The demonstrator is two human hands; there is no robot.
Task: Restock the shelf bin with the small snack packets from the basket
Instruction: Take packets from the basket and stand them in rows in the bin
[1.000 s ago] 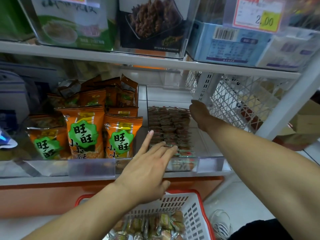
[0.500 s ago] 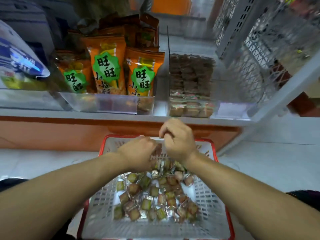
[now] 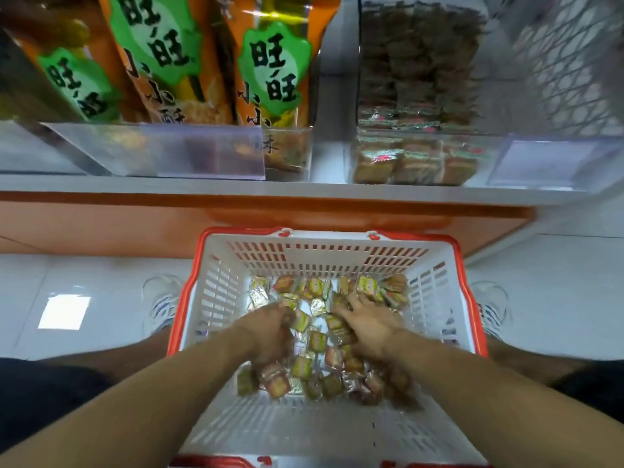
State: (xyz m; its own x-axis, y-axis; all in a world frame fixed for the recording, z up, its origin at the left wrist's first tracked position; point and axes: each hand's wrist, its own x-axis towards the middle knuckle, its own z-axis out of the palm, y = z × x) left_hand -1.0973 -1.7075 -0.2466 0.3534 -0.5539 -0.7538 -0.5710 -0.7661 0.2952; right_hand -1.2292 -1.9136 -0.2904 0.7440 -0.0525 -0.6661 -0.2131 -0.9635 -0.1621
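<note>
A white basket with a red rim (image 3: 216, 298) sits on the floor under the shelf and holds several small square snack packets (image 3: 317, 342) in green, yellow and red wrappers. Both my hands are down inside it. My left hand (image 3: 270, 332) curls its fingers into the pile and grips some packets. My right hand (image 3: 368, 322) lies on the packets with its fingers spread toward the far side. Above, the clear shelf bin (image 3: 415, 143) holds rows of the same small packets.
Tall orange snack bags (image 3: 270, 72) stand in the clear bin to the left of the target bin. A white wire mesh panel (image 3: 557, 62) closes the shelf on the right. The shelf's front edge (image 3: 304, 190) overhangs the basket. My shoes (image 3: 162, 298) flank it on the tiled floor.
Both hands left the shelf bin and dropped into the basket. They now reach deeper into the packet pile, and my view has tilted down and moved closer.
</note>
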